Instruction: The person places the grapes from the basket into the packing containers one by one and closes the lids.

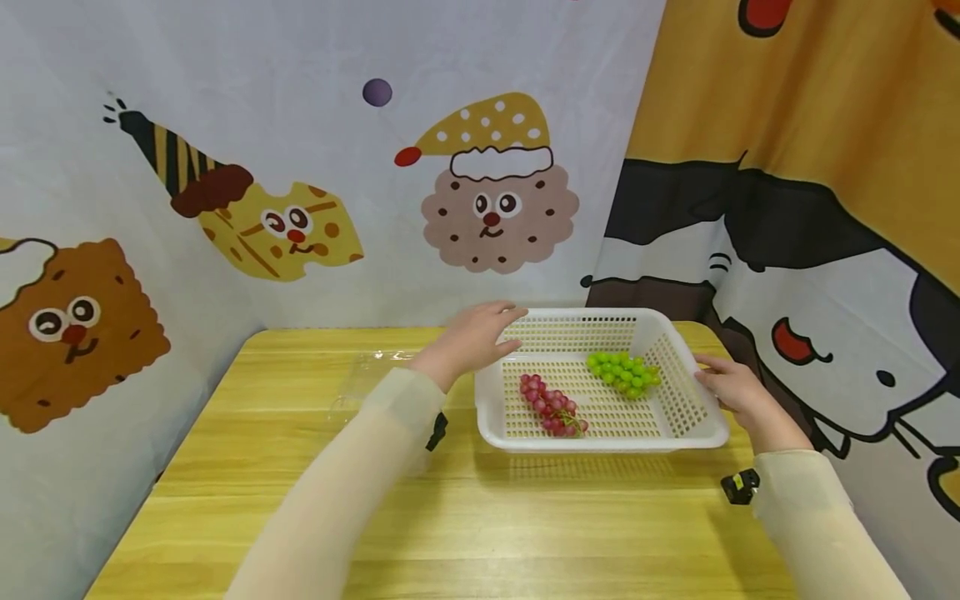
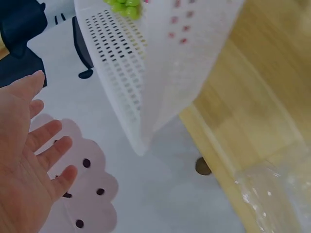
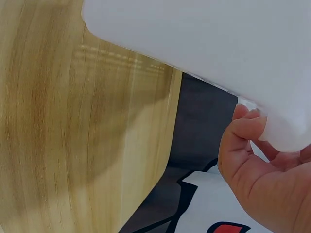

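A white plastic basket [image 1: 600, 445] with perforated sides holds a bunch of red grapes [image 1: 553, 407] on its left and a bunch of green grapes [image 1: 624, 374] toward its back right. My right hand [image 1: 738, 392] grips the basket's right end; in the right wrist view, its thumb and curled fingers [image 3: 248, 128] hold the edge. Over the basket's left end is my left hand [image 1: 474, 340], fingers spread and holding nothing. The left wrist view shows that hand [image 2: 29, 160] apart from the basket wall [image 2: 180, 63].
A clear plastic container [image 1: 367, 375] lies on the left of the wooden table [image 1: 480, 533], partly behind my left arm; it also appears in the left wrist view [image 2: 272, 194]. Cartoon-printed curtains [image 1: 315, 50] hang behind the table and along both sides.
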The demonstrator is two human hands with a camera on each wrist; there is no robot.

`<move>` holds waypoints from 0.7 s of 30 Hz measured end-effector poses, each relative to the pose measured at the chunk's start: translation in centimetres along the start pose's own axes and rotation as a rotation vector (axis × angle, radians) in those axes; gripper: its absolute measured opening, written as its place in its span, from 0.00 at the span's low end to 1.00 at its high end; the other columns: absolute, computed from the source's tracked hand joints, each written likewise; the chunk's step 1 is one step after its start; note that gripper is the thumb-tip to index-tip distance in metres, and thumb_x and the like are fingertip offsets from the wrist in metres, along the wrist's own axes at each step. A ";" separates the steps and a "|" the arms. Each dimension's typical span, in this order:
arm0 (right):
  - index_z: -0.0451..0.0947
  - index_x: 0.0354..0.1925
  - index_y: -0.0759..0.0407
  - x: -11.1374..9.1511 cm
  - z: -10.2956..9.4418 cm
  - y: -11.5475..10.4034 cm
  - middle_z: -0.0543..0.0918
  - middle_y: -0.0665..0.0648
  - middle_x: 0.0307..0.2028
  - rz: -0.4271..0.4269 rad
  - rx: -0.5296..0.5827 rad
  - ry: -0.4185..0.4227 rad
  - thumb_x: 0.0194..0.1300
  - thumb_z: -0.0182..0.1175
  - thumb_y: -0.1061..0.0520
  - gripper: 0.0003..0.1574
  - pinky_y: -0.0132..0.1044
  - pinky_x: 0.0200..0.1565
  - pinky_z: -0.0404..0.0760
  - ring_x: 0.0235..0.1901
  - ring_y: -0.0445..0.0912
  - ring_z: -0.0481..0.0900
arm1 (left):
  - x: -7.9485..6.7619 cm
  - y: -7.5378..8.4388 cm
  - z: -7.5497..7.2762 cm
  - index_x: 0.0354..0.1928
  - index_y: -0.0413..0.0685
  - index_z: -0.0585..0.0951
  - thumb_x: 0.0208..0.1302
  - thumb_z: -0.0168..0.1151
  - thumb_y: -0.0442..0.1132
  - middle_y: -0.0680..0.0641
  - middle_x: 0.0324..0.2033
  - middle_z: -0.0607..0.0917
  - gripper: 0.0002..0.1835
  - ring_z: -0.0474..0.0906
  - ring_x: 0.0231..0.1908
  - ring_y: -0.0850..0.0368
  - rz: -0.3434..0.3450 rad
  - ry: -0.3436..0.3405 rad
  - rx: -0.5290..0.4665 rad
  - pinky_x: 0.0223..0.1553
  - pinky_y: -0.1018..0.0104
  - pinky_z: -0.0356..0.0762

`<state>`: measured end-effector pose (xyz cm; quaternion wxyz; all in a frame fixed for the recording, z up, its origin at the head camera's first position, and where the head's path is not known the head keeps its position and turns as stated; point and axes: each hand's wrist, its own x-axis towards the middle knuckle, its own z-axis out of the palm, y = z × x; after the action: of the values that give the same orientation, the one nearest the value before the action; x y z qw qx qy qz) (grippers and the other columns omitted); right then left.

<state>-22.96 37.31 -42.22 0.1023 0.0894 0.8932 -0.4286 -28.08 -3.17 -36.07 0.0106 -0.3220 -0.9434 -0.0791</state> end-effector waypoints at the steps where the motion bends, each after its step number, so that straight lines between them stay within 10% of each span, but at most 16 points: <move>1: 0.49 0.72 0.65 0.0 0.0 0.0 0.68 0.73 0.55 -0.002 0.005 0.002 0.75 0.41 0.53 0.33 0.33 0.37 0.79 0.41 0.47 0.76 | 0.3 0.2 -0.1 0.71 0.57 0.60 0.69 0.49 0.57 0.48 0.69 0.64 0.32 0.61 0.68 0.50 -0.004 0.001 -0.009 0.68 0.54 0.59; 15: 0.52 0.71 0.67 0.0 0.3 -0.3 0.70 0.73 0.53 0.004 0.010 0.052 0.75 0.42 0.56 0.31 0.29 0.32 0.77 0.35 0.43 0.76 | 3.3 3.7 1.2 0.70 0.57 0.62 0.71 0.48 0.55 0.49 0.66 0.68 0.29 0.63 0.66 0.52 -0.092 0.099 -0.142 0.67 0.57 0.60; 21: 0.52 0.71 0.66 0.0 0.4 -0.2 0.70 0.72 0.54 0.017 0.024 0.058 0.74 0.42 0.57 0.31 0.27 0.30 0.76 0.35 0.43 0.76 | 4.1 5.1 2.3 0.70 0.58 0.62 0.71 0.48 0.55 0.49 0.68 0.65 0.29 0.64 0.66 0.51 -0.149 0.009 -0.230 0.64 0.56 0.66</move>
<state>-23.00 36.88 -42.28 0.0791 0.1106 0.8897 -0.4358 -28.11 3.68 -37.29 -0.0279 -0.2496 -0.9494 -0.1887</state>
